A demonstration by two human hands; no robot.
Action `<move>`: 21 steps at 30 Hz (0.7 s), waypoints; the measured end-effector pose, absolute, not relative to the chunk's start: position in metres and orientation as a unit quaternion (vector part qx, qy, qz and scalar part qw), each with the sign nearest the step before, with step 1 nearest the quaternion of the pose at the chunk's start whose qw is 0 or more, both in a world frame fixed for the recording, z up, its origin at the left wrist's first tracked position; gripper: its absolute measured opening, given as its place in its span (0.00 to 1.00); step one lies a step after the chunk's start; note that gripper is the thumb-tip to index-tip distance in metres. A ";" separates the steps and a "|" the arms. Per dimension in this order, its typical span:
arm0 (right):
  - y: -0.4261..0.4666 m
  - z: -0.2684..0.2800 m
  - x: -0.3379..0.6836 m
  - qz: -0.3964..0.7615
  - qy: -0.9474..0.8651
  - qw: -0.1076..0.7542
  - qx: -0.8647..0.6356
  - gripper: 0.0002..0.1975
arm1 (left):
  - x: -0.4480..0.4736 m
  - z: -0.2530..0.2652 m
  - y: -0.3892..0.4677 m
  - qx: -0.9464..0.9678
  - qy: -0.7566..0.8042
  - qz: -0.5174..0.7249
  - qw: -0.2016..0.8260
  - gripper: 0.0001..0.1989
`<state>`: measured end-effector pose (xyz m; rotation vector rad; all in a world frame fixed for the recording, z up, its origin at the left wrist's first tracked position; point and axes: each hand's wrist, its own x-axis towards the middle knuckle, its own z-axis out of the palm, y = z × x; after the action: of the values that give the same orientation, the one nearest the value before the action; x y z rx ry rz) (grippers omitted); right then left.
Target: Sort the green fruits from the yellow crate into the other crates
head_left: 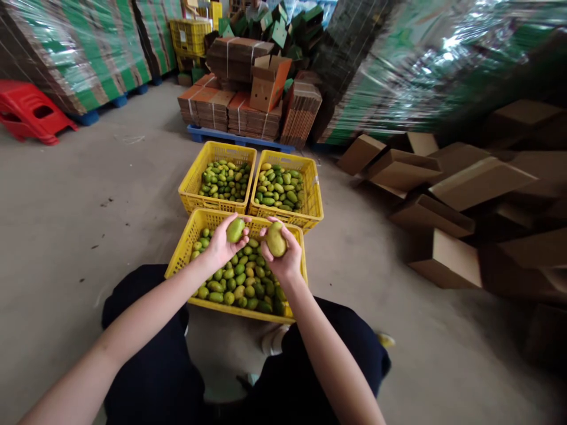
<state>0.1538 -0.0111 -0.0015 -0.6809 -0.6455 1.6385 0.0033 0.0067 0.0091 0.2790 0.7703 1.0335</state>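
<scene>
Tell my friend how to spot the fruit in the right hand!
Find the nearest yellow crate, full of fruit. Above it, look at the right hand. The yellowish fruit it holds is the one, unlike the greener fruit in the left hand.

The green fruit (235, 231), a plump oval with a lighter sheen on its upper side, lay in the left hand (229, 237), tipped slightly to the right. The yellowish fruit (276, 239), duller and rounded, stood roughly upright in the right hand (280, 249). The two were apart, side by side above the nearest yellow crate (241, 313)
</scene>
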 end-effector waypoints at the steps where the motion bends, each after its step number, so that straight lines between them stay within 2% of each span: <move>1: -0.011 -0.004 0.152 0.711 -0.259 0.588 -0.286 0.16 | 0.005 0.007 0.007 0.086 0.360 0.487 0.791 0.14; 7: -0.011 -0.014 0.135 0.743 -0.106 0.609 -0.257 0.18 | 0.014 -0.005 0.010 -0.012 0.309 0.591 0.745 0.12; 21: -0.005 -0.019 0.137 0.757 -0.021 0.599 -0.259 0.12 | 0.018 -0.009 0.005 -0.037 0.274 0.582 0.764 0.17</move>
<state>0.1375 -0.0050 -0.0195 -0.6001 -0.0484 1.7560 0.0178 0.0050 -0.0087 -0.0799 0.5966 1.2661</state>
